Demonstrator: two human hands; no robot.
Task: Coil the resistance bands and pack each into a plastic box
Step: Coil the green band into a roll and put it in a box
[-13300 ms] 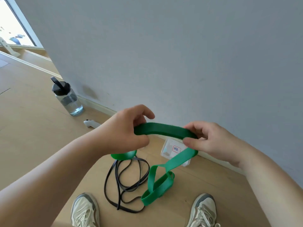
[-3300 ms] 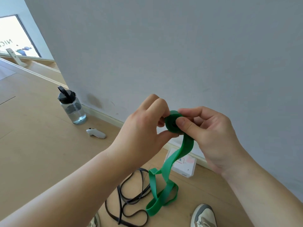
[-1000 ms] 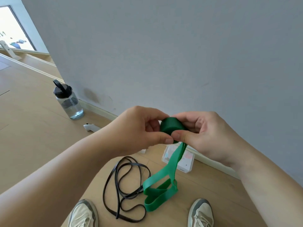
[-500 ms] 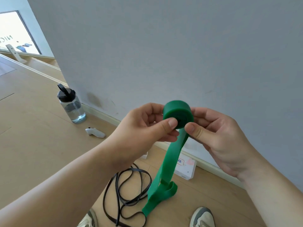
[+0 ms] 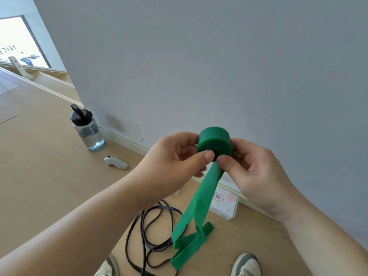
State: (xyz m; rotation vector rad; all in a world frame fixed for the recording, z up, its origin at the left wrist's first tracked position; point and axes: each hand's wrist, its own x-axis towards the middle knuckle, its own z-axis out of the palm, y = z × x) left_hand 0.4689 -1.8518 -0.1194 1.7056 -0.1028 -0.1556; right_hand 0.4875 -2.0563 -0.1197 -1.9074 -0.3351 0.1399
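Pinching green resistance band coil (image 5: 215,141) between left hand (image 5: 173,158) and right hand (image 5: 258,174). Risks springing open on thumb slip; risks winding crooked from seemingly twisted tail (image 5: 201,206) on floor (image 5: 49,176).

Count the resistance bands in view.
2. The green band, partly coiled, is held by the left hand and right hand; the black band lies loose on the floor. Others may be hidden.
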